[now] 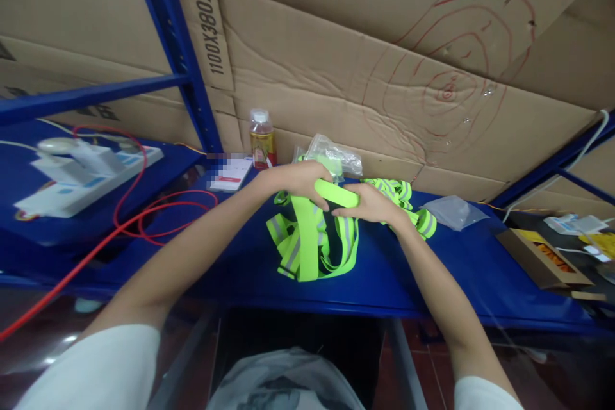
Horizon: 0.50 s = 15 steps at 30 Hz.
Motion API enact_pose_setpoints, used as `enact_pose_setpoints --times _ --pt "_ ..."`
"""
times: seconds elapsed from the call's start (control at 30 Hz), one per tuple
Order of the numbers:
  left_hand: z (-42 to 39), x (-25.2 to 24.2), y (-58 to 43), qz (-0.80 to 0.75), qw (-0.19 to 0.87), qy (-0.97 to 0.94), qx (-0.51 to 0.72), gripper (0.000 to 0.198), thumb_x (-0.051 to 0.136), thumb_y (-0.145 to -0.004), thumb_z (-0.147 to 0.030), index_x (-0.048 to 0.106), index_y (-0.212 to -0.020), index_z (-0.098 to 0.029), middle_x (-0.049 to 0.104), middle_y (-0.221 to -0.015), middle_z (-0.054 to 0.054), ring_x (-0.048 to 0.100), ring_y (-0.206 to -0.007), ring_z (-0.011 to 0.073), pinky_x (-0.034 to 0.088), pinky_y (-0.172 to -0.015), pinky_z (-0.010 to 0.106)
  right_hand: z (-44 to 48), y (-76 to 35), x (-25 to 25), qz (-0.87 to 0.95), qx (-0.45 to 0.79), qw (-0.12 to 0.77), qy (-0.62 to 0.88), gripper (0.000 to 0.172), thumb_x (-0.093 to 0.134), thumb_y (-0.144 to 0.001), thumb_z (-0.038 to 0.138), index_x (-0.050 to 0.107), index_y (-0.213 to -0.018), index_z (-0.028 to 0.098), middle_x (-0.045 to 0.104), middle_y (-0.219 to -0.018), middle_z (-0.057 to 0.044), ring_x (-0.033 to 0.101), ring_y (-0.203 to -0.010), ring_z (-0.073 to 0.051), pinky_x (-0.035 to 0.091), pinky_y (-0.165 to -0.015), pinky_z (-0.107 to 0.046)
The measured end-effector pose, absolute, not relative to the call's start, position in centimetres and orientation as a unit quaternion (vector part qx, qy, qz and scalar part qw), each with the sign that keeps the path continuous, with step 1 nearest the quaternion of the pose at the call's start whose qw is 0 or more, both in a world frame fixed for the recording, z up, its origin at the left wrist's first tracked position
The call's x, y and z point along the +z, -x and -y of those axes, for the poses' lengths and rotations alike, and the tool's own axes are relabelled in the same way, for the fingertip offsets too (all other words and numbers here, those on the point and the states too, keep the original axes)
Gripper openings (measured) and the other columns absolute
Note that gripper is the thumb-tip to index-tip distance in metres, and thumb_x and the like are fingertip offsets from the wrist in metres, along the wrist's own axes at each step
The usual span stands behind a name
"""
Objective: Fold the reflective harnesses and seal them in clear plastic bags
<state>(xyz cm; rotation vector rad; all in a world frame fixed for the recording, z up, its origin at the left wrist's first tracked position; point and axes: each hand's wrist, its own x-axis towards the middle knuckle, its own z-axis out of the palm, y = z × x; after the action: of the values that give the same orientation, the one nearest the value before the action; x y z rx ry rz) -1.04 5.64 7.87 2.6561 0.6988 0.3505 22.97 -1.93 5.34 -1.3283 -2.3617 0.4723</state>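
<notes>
A neon yellow-green reflective strap (307, 243) with grey stripes hangs in loops over the front part of the blue table. My left hand (305, 180) is closed on its upper part, fingers bent toward the right. Close by, my right hand (369, 204) pinches the same strap, and a short piece runs taut between the two hands. Part of the strap is hidden behind my fingers. Behind my right hand and wrist lies a second heap of the same strapping (396, 192). Clear plastic bags (339, 157) rest just beyond my left hand.
A capped drink bottle (262, 141) and a printed card (233, 174) stand back left. A red cable (139, 221) curls near a white power strip (91, 179). Cardboard (307, 70) walls the back. Right lie a flat plastic bag (456, 211) and an open carton (542, 259).
</notes>
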Motion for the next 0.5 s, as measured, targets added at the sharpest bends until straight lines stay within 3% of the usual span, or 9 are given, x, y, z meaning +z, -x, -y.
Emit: enact_pose_setpoints --times 0.1,0.23,0.4,0.5 --pt "-5.1 10.5 1.6 -0.256 0.137 -0.941 0.175 0.048 0.091 -0.067 -0.06 0.07 -0.071 -0.017 0.055 -0.062 -0.003 0.046 -0.062 0.0143 0.027 -0.061 0.029 2.4 -22.7 9.3 0.848 0.148 0.218 0.461 0.05 0.086 -0.078 0.064 0.067 -0.083 0.018 0.057 -0.075 0.003 0.047 -0.074 -0.016 0.031 -0.068 -0.028" --pt "-3.8 13.2 2.0 -0.22 0.153 -0.929 0.255 0.042 0.089 -0.071 -0.055 0.07 -0.07 -0.017 0.051 -0.061 -0.005 0.044 -0.062 0.0124 0.027 -0.061 0.027 3.5 -22.4 13.9 0.847 0.173 0.249 0.437 0.057 0.087 -0.075 0.069 0.076 -0.095 0.016 0.068 -0.089 -0.002 0.054 -0.079 -0.018 0.036 -0.069 -0.029" --pt "-2.3 14.6 2.2 -0.181 0.172 -0.919 0.304 0.038 0.089 -0.071 -0.049 0.078 -0.085 -0.016 0.063 -0.069 -0.004 0.057 -0.071 0.0147 0.035 -0.065 0.025 4.7 -22.9 15.9 0.831 0.25 0.227 0.442 0.057 0.085 -0.077 0.07 0.08 -0.088 0.015 0.063 -0.069 0.001 0.047 -0.062 -0.012 0.031 -0.057 -0.029" --pt "-1.7 14.9 2.4 -0.168 0.184 -0.917 0.311 0.033 0.082 -0.079 -0.047 0.08 -0.091 -0.016 0.07 -0.073 -0.001 0.063 -0.075 0.0167 0.041 -0.066 0.026 5.2 -23.3 15.9 0.823 0.26 0.232 0.448 0.056 0.086 -0.076 0.069 0.078 -0.08 0.014 0.06 -0.063 0.001 0.045 -0.057 -0.01 0.029 -0.053 -0.028"
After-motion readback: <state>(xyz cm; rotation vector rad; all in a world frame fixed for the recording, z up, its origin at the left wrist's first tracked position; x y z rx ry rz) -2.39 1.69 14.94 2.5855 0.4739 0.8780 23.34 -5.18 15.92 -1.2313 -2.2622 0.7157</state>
